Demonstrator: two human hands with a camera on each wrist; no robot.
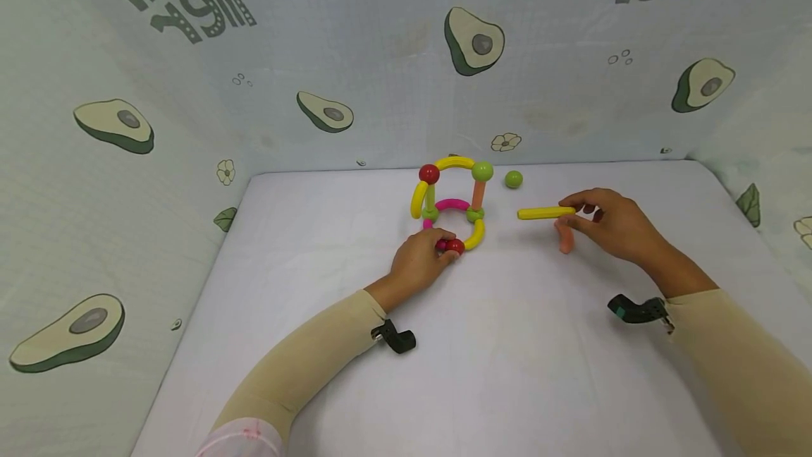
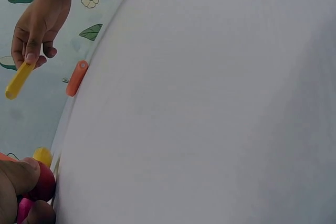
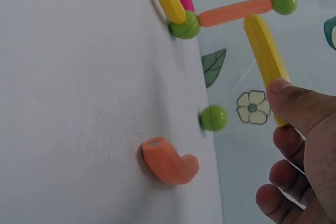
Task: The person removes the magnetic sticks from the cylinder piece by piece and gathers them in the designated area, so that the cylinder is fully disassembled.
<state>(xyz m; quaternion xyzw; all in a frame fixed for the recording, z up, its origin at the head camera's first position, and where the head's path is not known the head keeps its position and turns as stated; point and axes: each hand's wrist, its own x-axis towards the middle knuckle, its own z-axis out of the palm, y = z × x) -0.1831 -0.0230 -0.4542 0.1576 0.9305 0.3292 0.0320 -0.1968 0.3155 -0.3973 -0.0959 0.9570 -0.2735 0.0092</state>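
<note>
My left hand (image 1: 421, 258) grips the red ball (image 1: 454, 246) at the front of a frame built from coloured rods and balls. Its base is a ring of pink and yellow curved rods (image 1: 474, 235) with green balls. A light green rod and an orange rod (image 1: 478, 195) stand up from it, topped by a red ball (image 1: 429, 174) and a green ball (image 1: 482, 171). A yellow curved rod (image 1: 454, 161) bridges these two, and another (image 1: 419, 199) hangs from the upper red ball. My right hand (image 1: 612, 223) pinches a straight yellow rod (image 3: 265, 51) between thumb and index finger, right of the frame.
A loose curved orange rod (image 3: 170, 162) lies on the white table (image 1: 507, 372) below my right hand. One loose green ball (image 1: 514, 179) sits near the back edge, right of the frame. Avocado-printed cloth (image 1: 393, 55) hangs behind and at the sides.
</note>
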